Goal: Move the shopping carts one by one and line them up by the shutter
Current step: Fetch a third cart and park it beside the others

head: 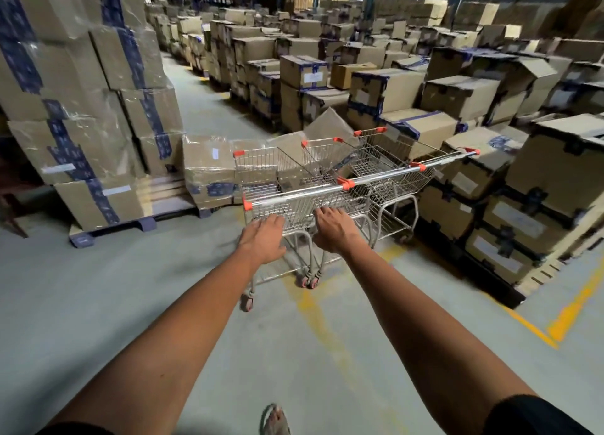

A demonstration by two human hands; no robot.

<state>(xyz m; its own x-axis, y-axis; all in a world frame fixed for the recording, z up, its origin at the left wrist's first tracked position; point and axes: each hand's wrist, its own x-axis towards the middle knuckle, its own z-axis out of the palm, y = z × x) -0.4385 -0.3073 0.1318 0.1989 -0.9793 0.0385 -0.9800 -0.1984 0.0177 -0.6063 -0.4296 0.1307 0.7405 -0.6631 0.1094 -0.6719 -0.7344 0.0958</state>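
Straight ahead, nearest shopping cart (281,189) stands among three side by side, handle bar (294,198) running crosswise, just above both hands. Left hand (263,238) and right hand (333,230) rest fingers half-curled against its rear mesh, gripping nothing; equally near.

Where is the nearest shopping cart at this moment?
In the head view, the nearest shopping cart sits centre frame, leftmost of three side by side, between the wrapped pallet stack and low box stacks, both hands reaching its basket.
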